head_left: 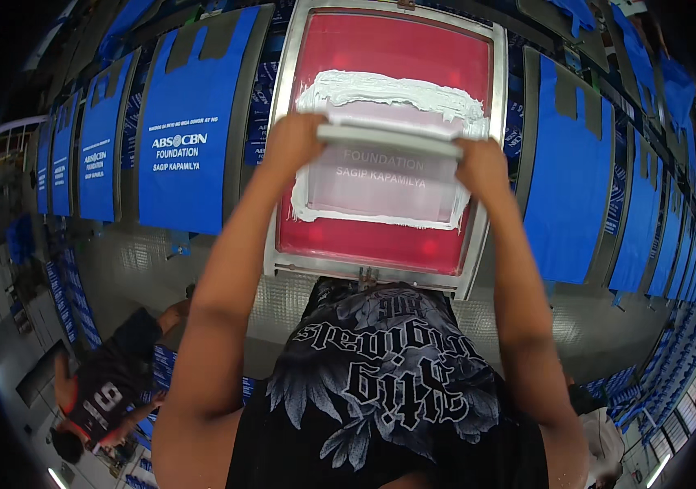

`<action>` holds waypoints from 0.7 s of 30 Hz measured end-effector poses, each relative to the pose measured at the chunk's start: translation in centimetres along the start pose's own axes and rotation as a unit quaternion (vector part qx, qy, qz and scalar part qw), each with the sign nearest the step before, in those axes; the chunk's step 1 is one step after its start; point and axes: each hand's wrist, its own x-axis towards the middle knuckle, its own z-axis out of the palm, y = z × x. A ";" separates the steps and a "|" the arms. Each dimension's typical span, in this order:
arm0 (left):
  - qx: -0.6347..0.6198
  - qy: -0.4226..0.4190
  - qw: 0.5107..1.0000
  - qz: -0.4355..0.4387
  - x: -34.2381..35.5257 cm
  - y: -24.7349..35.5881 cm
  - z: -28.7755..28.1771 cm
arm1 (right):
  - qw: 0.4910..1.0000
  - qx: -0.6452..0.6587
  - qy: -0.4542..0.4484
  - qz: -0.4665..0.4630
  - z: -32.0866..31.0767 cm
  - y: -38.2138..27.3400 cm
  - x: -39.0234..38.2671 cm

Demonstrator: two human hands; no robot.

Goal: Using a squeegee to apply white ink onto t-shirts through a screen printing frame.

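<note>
Over the middle of a metal-rimmed frame [499,73] in the head view, a pale squeegee [389,140] is stretching almost from the left rim to the right rim, its right end sitting slightly closer to the frame's near edge. The left hand [295,143] is gripping the squeegee's left end, near the frame's left rim, and the right hand [482,167] is gripping its right end, near the right rim. The fingers of both hands are closing around the squeegee, which is showing blurred. Inside the frame, a red screen [372,244] is surrounding a pale rectangular panel [381,196] that is carrying light lettering. White paint [401,88] is lying in a thick band beyond the squeegee, toward the frame's far edge, and is running in thinner streaks along the panel's left, right and near sides. Beyond the left rim, a blue bag [189,179] with white printing is lying flat on a grey board [254,49]; beyond the right rim, a plain blue bag [568,196] is lying likewise. More blue bags are continuing in a row on both sides. The person is wearing a black shirt [323,440] with grey leaves and lettering, just outside the frame's near edge. Farther off, a co-worker [107,391] in dark clothes is bending at lower left.
</note>
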 end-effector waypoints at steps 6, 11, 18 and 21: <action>0.020 -0.053 0.998 -0.004 8.8 -0.6 -3.4 | 0.996 0.014 -0.041 -0.073 -4.1 3.5 9.7; 0.063 0.363 0.924 0.099 3.2 1.5 -7.1 | 0.991 0.094 -0.056 -0.077 -9.1 3.4 10.7; -0.284 -0.454 0.824 -0.184 -19.3 5.5 4.0 | 0.994 -0.012 -0.097 -0.057 -5.2 4.5 13.3; -0.576 -0.332 0.701 -0.259 -25.8 5.7 12.8 | 0.987 0.048 -0.124 -0.087 -6.2 0.5 13.9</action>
